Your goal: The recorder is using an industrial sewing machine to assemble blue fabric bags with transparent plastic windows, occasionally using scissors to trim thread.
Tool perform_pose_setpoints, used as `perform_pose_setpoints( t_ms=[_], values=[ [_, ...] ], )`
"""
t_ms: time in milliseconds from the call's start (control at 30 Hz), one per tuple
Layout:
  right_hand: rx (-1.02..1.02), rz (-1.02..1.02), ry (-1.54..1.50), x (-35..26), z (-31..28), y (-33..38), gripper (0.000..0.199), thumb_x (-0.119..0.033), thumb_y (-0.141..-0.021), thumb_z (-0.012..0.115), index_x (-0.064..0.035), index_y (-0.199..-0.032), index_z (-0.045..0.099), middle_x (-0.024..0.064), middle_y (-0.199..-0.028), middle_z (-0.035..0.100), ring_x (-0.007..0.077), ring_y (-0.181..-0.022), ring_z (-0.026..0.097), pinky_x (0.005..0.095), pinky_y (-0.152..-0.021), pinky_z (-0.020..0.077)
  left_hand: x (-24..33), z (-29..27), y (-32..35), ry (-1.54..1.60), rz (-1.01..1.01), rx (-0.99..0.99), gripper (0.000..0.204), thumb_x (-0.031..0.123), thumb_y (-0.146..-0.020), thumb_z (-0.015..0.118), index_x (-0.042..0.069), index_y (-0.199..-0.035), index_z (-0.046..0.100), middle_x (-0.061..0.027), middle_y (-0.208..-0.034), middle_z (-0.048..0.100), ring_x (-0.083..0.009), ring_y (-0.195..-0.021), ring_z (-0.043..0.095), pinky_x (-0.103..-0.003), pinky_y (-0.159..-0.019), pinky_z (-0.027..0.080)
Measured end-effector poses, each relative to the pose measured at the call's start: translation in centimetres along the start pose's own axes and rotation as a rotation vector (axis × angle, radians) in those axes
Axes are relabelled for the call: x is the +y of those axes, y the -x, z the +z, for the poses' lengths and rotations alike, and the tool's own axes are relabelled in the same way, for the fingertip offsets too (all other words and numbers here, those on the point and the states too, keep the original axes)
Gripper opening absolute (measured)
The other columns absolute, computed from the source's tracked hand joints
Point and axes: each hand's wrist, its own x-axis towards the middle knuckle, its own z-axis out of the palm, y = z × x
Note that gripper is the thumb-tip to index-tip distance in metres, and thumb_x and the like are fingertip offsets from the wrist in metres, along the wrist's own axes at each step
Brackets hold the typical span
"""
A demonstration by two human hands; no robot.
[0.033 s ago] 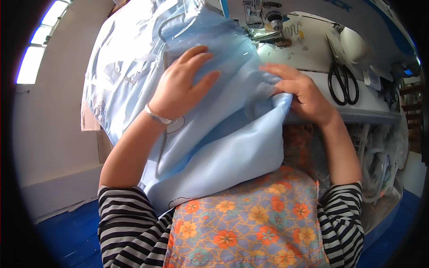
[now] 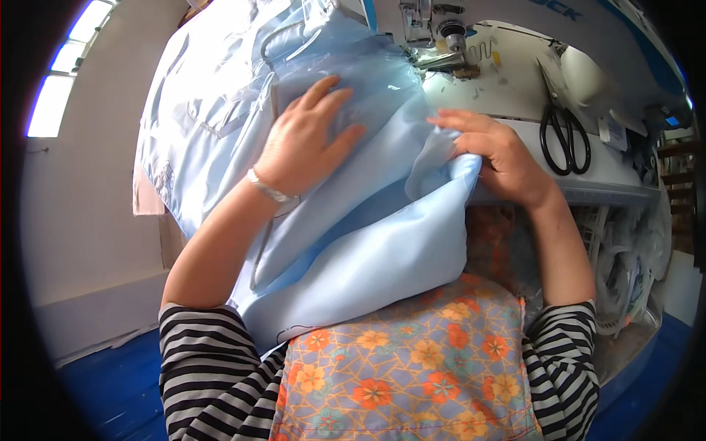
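A large sheet of shiny light blue fabric spreads from my lap up to the sewing machine's needle area. My left hand, with a pale bracelet at its wrist, lies on the fabric, slightly blurred, its fingers spread. At the fabric's right edge, my right hand pinches a raised fold between thumb and fingers; part of the grip is hidden behind the cloth. A grey cord-like strip runs along the fabric below my left wrist.
Black-handled scissors lie on the machine table at the right. Thread scraps dot the machine bed. A plastic basket with clear bags stands below the table. My flowered apron covers my lap.
My left hand has slid slightly to the right on the fabric. The fold beside my right hand has changed shape a little, while that hand stays nearly in place.
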Motion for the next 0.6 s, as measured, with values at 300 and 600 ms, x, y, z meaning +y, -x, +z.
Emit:
perform_pose_setpoints(
  t_ms=[300, 600],
  values=[
    [0.091, 0.128, 0.09, -0.8, 1.3, -2.5, 0.031, -0.006, -0.081, 0.065, -0.0054, -0.111, 0.06, 0.0145, -0.11, 0.066, 0.0345, -0.103, 0.063, 0.0414, -0.092, 0.0501, -0.5, 0.7, -3.7, -0.335, 0.26, 0.009, 0.031, 0.022, -0.077, 0.067, 0.005, -0.102, 0.066, -0.0134, -0.114, 0.063, -0.0308, -0.107, 0.059, -0.043, -0.094, 0.046],
    [0.007, 0.017, 0.026, -0.3, -1.7, -4.7, 0.02, -0.004, -0.079, 0.065, -0.0001, -0.099, 0.064, 0.0151, -0.107, 0.067, 0.0339, -0.103, 0.063, 0.0403, -0.092, 0.0506, 1.4, 0.2, -6.2, -0.284, 0.308, -0.309, 0.021, 0.012, -0.078, 0.057, 0.005, -0.096, 0.066, -0.009, -0.101, 0.066, -0.0245, -0.103, 0.061, -0.046, -0.094, 0.044]
  ],
)
